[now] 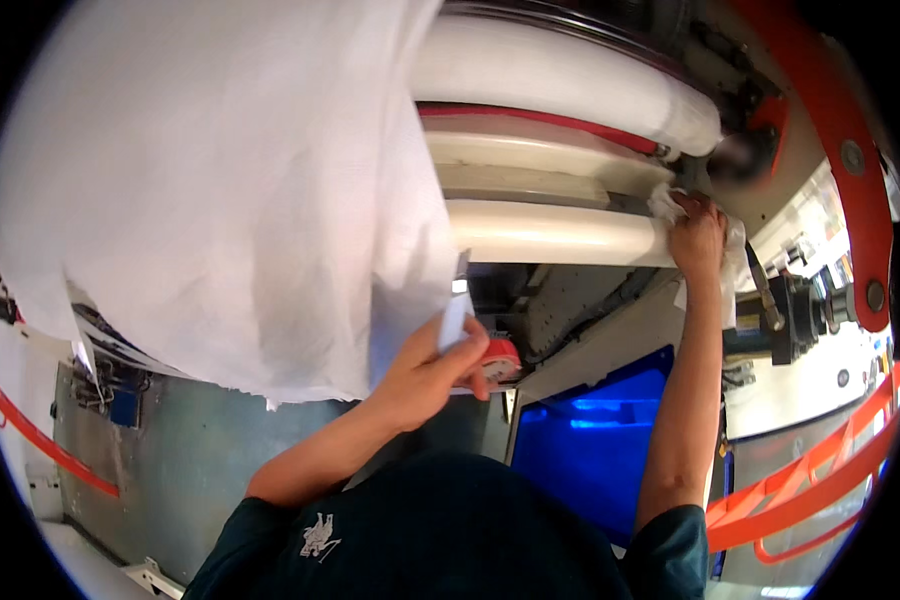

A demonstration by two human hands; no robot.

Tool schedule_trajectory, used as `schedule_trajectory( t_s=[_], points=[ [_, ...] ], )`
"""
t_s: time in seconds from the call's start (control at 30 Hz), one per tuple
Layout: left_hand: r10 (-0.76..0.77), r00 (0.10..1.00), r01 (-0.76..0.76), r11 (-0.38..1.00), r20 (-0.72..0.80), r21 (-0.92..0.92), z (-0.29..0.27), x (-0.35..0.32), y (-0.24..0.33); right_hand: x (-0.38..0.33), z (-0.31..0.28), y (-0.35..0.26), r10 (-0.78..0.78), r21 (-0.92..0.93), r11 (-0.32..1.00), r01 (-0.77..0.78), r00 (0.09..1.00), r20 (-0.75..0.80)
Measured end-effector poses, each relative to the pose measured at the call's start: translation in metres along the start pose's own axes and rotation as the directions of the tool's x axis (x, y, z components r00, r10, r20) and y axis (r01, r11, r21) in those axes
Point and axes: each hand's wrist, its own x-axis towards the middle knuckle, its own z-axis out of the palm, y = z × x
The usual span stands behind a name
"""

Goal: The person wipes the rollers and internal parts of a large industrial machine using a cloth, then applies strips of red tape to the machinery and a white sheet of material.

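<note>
My left hand (422, 375) is closed around the pale handle of a box cutter (454, 318), its grey blade pointing up beside the hanging edge of a big white sheet (260, 210). Against the same hand's fingers is a red tape roll (501, 356); whether they also grip it I cannot tell. Farther right, my right hand (698, 238) is closed on crumpled white film (664, 203) at the right end of a cream roller (560, 232). Some of that film hangs down behind my right wrist.
A thick white roll (570, 80) and a red bar (550, 121) lie beyond the roller. An orange-red machine arm (852, 160) stands at the right, above orange rails (810, 480). Under my right arm is a shiny blue panel (595, 420). Grey-green floor (200, 450) shows lower left.
</note>
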Motion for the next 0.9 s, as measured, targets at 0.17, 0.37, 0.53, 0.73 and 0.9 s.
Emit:
schedule_trajectory(
  t_s=[0.17, 0.37, 0.53, 0.73, 0.9],
  points=[
    [-0.042, 0.999, 0.044, 0.992, 0.015, -0.118, 0.005, 0.002, 0.0, -0.011, -0.024, -0.03, 0.119, 0.052, 0.992, -0.111, 0.975, -0.186],
    [-0.043, 0.999, 0.041, 0.985, -0.007, -0.167, 0.004, 0.013, -0.004, -0.018, -0.072, -0.043, 0.121, 0.073, 0.991, -0.109, 0.975, -0.185],
    [-0.062, 0.997, 0.056, 0.987, -0.035, -0.149, 0.013, 0.018, -0.003, -0.042, -0.124, -0.096, 0.147, 0.331, 0.942, -0.058, 0.957, -0.251],
    [-0.027, 1.0, 0.027, 0.977, 0.005, -0.211, 0.022, 0.021, -0.004, -0.123, -0.12, -0.172, -0.147, 0.886, 0.419, -0.198, 0.948, 0.281],
    [-0.005, 0.992, -0.015, 0.986, -0.123, -0.167, 0.029, 0.028, -0.022, -0.137, -0.102, -0.164, -0.229, 0.911, 0.213, -0.353, 0.888, 0.398]
  ],
)
